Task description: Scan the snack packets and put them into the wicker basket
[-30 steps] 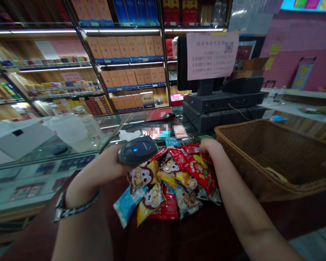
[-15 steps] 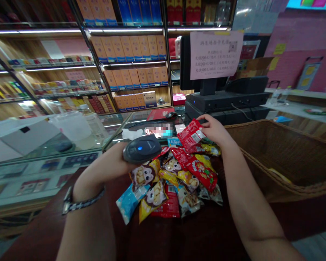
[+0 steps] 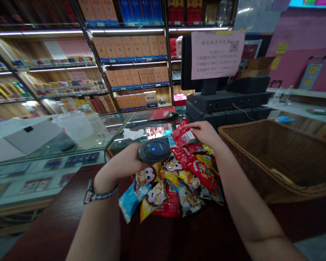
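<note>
My left hand (image 3: 128, 160) is wrapped round a dark barcode scanner (image 3: 154, 150), its head pointing right and a blue light glowing on top. Between the fingers of my right hand (image 3: 205, 133) is a red snack bag (image 3: 183, 135), its pale label facing me, just right of the scanner. Below both hands lies a heap of snack bags: a yellow monkey-print bag (image 3: 155, 195), a blue bag (image 3: 132, 199), another red bag with a cartoon figure (image 3: 203, 171) and several more, overlapping on the dark red counter (image 3: 163, 239).
A wicker basket (image 3: 244, 159) stands to the right. Behind the heap are a lit phone (image 3: 156, 132), a mouse (image 3: 172, 115) and a monitor with a paper sign (image 3: 216, 54). A white box (image 3: 19, 136) and a translucent tub (image 3: 74, 125) sit on the glass case at left.
My left hand has moved right with the scanner, closer to the red bag. My right hand has shifted slightly left with that bag, bringing its label near the scanner's head.
</note>
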{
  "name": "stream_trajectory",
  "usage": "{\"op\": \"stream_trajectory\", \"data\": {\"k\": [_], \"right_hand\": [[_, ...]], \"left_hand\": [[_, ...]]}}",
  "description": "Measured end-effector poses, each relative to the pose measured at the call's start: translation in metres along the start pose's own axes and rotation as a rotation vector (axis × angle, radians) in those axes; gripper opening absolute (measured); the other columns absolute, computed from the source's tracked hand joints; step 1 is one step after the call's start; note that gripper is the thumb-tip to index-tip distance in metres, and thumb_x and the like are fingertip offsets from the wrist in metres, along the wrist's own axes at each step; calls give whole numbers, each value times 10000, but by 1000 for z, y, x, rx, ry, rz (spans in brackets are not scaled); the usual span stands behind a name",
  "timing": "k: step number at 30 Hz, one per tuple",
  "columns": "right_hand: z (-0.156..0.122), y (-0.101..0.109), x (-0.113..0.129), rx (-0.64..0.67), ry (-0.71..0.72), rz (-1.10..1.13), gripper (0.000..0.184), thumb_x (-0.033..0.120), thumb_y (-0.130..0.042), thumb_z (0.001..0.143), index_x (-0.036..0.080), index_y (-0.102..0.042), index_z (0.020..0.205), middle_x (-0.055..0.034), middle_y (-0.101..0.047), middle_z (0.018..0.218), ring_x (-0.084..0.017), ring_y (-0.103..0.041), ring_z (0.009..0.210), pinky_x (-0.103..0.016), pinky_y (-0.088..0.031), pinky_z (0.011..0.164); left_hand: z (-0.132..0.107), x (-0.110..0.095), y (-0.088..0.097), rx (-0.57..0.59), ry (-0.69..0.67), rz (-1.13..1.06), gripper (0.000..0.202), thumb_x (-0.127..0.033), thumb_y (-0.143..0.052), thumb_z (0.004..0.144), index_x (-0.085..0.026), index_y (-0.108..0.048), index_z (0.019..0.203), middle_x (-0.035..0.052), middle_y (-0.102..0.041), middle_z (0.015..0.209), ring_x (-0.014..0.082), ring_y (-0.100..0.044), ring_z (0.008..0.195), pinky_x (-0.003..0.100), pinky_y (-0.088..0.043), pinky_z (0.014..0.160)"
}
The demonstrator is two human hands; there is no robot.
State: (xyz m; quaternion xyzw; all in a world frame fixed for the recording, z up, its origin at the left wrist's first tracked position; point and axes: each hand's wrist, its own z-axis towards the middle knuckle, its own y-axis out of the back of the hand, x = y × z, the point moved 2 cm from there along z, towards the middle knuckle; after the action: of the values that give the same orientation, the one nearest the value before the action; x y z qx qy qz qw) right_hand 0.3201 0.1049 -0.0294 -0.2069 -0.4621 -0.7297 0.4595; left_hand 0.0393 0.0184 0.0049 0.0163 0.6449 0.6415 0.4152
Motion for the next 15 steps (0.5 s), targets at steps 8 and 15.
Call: {"op": "stream_trajectory", "data": {"k": [8, 15], "right_hand": [[0, 0, 4, -17, 1, -58, 419, 79, -507, 774, 167, -762, 1095, -60, -768, 981, -177, -679, 799, -245, -485, 698], [-1, 1, 4, -20, -2, -5, 380, 113, -529, 802, 190, -764, 1091, -69, -764, 986, -175, -677, 792, -265, -504, 710]], "left_hand": [[-1, 1, 1, -7, -44, -1, 397, -265, -669, 761, -228, -704, 1154, 13, -747, 1136, 234, -676, 1060, 356, -510, 1009], [-2, -3, 2, -3, -20, 8, 455, -240, -684, 748, -238, -683, 1203, 9, -742, 1167, 241, -672, 1086, 362, -497, 1036]]}}
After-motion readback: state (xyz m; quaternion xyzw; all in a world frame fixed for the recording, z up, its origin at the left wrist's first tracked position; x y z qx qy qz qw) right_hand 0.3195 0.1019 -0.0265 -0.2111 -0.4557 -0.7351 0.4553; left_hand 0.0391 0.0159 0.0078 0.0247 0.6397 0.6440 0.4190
